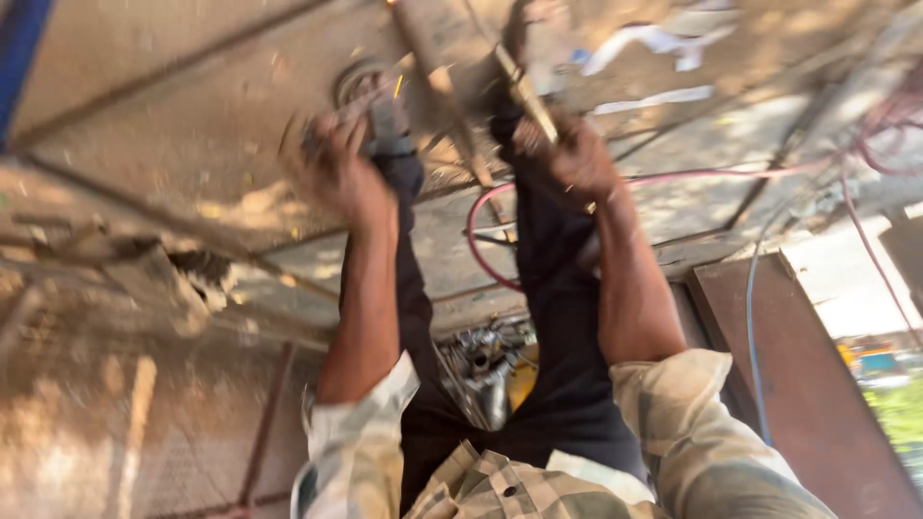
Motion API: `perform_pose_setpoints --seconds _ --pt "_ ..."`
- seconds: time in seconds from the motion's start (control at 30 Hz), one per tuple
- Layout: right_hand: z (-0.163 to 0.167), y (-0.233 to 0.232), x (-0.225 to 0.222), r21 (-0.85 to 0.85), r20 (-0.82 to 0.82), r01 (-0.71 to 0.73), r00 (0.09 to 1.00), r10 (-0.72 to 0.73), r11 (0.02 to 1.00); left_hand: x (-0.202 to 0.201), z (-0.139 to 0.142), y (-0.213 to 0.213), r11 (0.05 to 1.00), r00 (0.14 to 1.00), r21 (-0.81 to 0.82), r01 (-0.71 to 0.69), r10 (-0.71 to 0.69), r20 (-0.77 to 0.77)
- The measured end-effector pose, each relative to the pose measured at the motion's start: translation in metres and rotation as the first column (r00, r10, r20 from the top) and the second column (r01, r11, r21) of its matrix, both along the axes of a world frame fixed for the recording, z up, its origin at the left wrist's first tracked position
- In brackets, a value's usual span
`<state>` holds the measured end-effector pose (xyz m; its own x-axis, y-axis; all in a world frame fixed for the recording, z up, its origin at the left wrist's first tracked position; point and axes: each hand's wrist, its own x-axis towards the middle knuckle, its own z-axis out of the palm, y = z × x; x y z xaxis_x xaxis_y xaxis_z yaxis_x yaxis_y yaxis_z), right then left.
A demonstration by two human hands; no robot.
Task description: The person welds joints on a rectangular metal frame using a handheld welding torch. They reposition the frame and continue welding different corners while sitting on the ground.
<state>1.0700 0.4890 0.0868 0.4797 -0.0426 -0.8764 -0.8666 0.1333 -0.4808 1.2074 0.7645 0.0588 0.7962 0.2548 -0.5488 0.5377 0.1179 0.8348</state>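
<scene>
From where I stand, the person bends low over the work, both forearms bare below rolled, pale checked sleeves. The left hand [338, 165] is clenched around the dark body of an angle grinder [377, 108], whose round grey disc sits just above the knuckles, up against a rusty flat metal bar [431, 53] that slants across the top of the view. One small orange spark shows beside the disc. The right hand [574, 159] grips a thin, brass-coloured rod-like piece [524, 91], tilted and reaching toward the same bar (the blur makes it hard to tell just what it is).

Below lies a dusty concrete floor [192, 135], rough and mottled, crossed by several thin dark steel rods. One red hose [673, 176] loops behind the right wrist and runs away to the right; one blue cable [751, 317] drops beside a flat brown metal sheet [808, 384]. Between the person's dark trouser legs sits a heap of shiny silver metal parts [481, 370], too smeared to count.
</scene>
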Motion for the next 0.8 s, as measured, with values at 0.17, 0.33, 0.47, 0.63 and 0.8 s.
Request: perform_pose_setpoints --seconds 0.17,0.33,0.47,0.63,0.8 --pt "0.146 -0.031 -0.057 -0.181 -0.08 0.232 0.965 -0.249 0.956 0.012 0.17 -0.026 0.845 0.913 0.349 0.405 -0.391 -0.112" --pt "0.309 -0.099 -0.162 -0.462 -0.311 0.498 0.684 -0.66 0.734 0.019 0.275 -0.062 0.732 0.823 0.429 0.53 -0.566 -0.051" --pt "0.38 -0.19 -0.246 -0.521 -0.21 0.554 0.655 -0.726 0.65 0.027 0.313 -0.11 0.681 0.758 0.485 0.548 -0.65 0.056" --pt "0.341 -0.377 -0.316 -0.5 -0.406 0.29 0.754 -0.517 0.816 -0.009 0.353 -0.215 0.626 0.774 0.629 0.461 -0.631 0.06" --pt "0.216 -0.564 -0.342 -0.458 -0.399 -0.22 0.917 0.022 0.861 -0.091 0.341 -0.373 0.664 0.844 0.625 0.409 -0.536 0.018"
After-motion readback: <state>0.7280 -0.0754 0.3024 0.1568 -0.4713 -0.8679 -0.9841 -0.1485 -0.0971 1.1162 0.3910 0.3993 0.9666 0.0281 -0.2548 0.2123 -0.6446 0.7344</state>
